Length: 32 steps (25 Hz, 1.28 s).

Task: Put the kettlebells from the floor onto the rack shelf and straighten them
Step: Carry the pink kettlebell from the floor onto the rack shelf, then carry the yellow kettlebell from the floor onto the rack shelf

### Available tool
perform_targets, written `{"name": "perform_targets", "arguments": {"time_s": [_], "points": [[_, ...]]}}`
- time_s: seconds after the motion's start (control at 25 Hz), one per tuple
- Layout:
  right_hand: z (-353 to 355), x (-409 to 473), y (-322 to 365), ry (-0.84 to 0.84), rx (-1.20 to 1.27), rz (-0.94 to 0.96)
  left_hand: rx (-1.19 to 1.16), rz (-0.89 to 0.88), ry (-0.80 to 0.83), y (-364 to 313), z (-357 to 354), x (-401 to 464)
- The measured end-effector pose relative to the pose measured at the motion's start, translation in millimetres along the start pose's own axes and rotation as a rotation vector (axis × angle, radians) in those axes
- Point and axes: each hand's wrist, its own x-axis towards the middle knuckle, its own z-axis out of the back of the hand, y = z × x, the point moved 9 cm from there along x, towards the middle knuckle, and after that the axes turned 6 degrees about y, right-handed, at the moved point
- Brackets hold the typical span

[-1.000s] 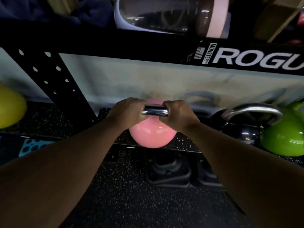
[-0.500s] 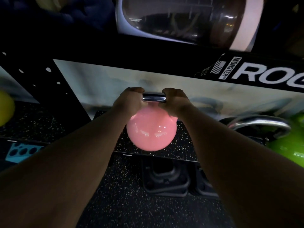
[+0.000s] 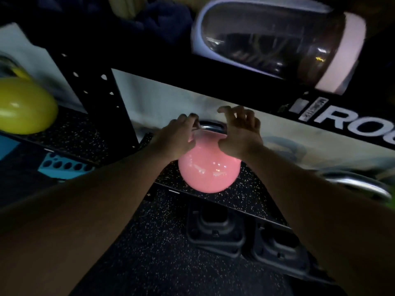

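While it sits upright near the front edge of the speckled black rack shelf [image 3: 252, 201], the glossy pink kettlebell [image 3: 208, 170] shows a chrome handle [image 3: 210, 127]. The left hand [image 3: 175, 138] loosely curls at the handle; the right hand [image 3: 240, 133] is open, fingers spread.

pink kettlebell [image 3: 208, 169] on rack shelf [image 3: 245, 194] — left hand [image 3: 178, 138], right hand [image 3: 240, 133] fingers loosened over handle [image 3: 210, 127]

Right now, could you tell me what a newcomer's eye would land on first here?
The glossy pink kettlebell glows at centre on the speckled shelf, with the left hand and right hand open at either side of its steel handle. A yellow kettlebell sits at far left, and white rack lettering shows at right.
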Motion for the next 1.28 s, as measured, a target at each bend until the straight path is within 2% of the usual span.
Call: {"name": "perform_targets", "arguments": {"time_s": [0.08, 0.2, 0.44, 0.68, 0.88, 1.0, 1.16, 1.28], "points": [[7.2, -19.8, 45.1, -0.091, 0.001, 0.214, 0.102, 0.078, -0.009, 23.7, 5.9, -33.5], [-24.9, -46.7, 126.3, -0.063, -0.039, 0.459, 0.213, 0.217, 0.031, 69.1, 16.0, -105.0], [-131.2, -113.5, 272.4, 0.178, 0.030, 0.670, 0.188, 0.526, 0.118, 186.9, 17.7, -304.0], [-274.3, -270.3, 437.8, 0.473, -0.033, 0.950, 0.028, 0.909, 0.157, 276.7, -22.6, -598.1], [-392.3, -423.0, 557.3, 0.652, -0.123, 1.098, -0.116, 1.157, 0.179, 311.0, -62.2, -830.8], [-455.2, -506.0, 620.1, 0.705, -0.178, 1.142, -0.166, 1.256, 0.184, 327.1, -88.8, -949.1], [-526.3, -574.3, 662.7, 0.769, -0.268, 1.166, -0.206, 1.308, 0.221, 343.1, -129.4, -1051.8], [-584.8, -610.2, 663.3, 0.863, -0.298, 1.133, -0.237, 1.298, 0.301, 357.3, -175.6, -1095.9]]}}
